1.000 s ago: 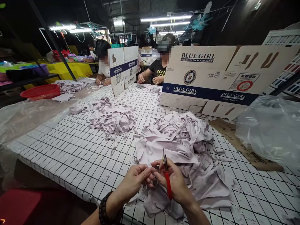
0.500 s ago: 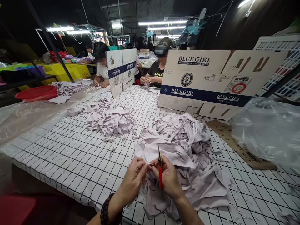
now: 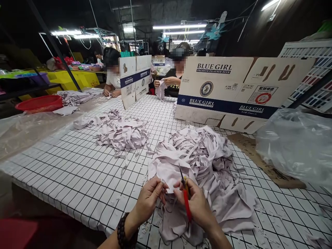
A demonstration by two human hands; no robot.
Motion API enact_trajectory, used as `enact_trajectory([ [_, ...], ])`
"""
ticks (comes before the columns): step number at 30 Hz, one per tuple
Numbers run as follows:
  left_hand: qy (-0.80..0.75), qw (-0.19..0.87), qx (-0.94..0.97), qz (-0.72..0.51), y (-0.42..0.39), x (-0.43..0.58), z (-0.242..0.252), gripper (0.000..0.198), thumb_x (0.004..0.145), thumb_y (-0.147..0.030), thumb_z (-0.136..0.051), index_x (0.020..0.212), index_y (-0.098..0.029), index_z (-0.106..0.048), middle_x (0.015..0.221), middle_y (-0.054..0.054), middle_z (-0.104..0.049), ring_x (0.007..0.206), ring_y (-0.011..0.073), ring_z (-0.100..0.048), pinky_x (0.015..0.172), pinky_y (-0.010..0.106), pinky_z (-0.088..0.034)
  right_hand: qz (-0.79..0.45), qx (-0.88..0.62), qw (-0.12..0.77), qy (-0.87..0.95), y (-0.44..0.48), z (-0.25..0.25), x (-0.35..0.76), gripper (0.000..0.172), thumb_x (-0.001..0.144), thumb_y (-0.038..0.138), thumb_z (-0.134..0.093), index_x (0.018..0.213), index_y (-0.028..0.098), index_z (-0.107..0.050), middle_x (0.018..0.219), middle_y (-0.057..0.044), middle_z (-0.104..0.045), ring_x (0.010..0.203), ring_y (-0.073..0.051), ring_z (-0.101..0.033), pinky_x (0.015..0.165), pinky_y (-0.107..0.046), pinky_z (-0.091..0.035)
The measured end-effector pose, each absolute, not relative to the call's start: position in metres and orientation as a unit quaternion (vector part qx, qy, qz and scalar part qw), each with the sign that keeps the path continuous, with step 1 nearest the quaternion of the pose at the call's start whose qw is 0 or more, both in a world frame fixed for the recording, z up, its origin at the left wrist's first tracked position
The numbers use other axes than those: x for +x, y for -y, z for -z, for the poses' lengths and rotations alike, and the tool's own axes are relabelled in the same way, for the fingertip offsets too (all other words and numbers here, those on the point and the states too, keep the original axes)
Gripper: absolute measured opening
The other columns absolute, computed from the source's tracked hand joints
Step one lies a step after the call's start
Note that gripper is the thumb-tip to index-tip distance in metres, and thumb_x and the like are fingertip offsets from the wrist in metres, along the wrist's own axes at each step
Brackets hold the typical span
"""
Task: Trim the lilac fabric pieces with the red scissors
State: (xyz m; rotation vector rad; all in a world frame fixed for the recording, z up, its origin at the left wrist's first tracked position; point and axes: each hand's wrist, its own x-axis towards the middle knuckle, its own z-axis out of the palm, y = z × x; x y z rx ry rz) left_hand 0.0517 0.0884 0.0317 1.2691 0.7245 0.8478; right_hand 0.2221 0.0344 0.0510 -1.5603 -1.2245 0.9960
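My left hand (image 3: 149, 197), with a dark bead bracelet on its wrist, pinches the edge of a pale lilac fabric piece (image 3: 171, 169). My right hand (image 3: 195, 204) grips red-handled thread snips (image 3: 186, 199), blades pointing up close to the pinched edge. Both hands sit at the near edge of a big heap of lilac fabric pieces (image 3: 207, 159) on the white grid-patterned table (image 3: 77, 173).
A second lilac heap (image 3: 121, 133) lies left of centre. A flattened Blue Girl carton (image 3: 233, 93) stands as a screen behind, a smaller carton (image 3: 135, 81) further back. Two seated people work at the far end. A clear plastic bag (image 3: 298, 145) sits right, a red basket (image 3: 38, 103) left.
My hands shifted slightly lower and right, and the snips tilted from upright to leaning left. The far person in black lifted a fabric piece.
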Motion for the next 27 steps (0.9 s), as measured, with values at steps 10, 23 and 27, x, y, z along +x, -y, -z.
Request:
enact_trajectory([
  [10,-0.300,0.613,0.638,-0.358,-0.084,0.058,-0.029,0.030,0.097,-0.040,-0.045,0.079,-0.017,-0.055,0.061,-0.004,-0.051,0.052,0.0109,-0.054,0.059,0.024,-0.043,-0.272,-0.724,0.217,0.596,-0.015,-0.077,0.229,0.022,0.075,0.036,-0.064,0.074,0.024,-0.045,0.080,0.000,-0.058,0.075,-0.021,-0.055,0.068,-0.032,-0.041],
  [23,-0.265,0.620,0.655,-0.341,-0.085,0.052,-0.030,0.031,0.098,-0.039,-0.041,0.078,-0.018,-0.050,0.068,-0.002,-0.049,0.056,0.0108,-0.051,0.056,0.022,-0.042,-0.274,-0.718,0.203,0.607,-0.019,-0.082,0.225,0.017,0.076,0.033,-0.064,0.074,0.024,-0.050,0.081,0.000,-0.059,0.076,-0.021,-0.056,0.066,-0.031,-0.039],
  [27,-0.257,0.631,0.649,-0.337,-0.086,0.051,-0.026,0.030,0.098,-0.040,-0.042,0.081,-0.017,-0.052,0.074,-0.001,-0.048,0.057,0.0104,-0.052,0.055,0.023,-0.043,-0.272,-0.710,0.207,0.616,-0.019,-0.083,0.225,0.015,0.076,0.033,-0.063,0.074,0.023,-0.052,0.080,0.000,-0.060,0.074,-0.020,-0.056,0.066,-0.030,-0.038],
])
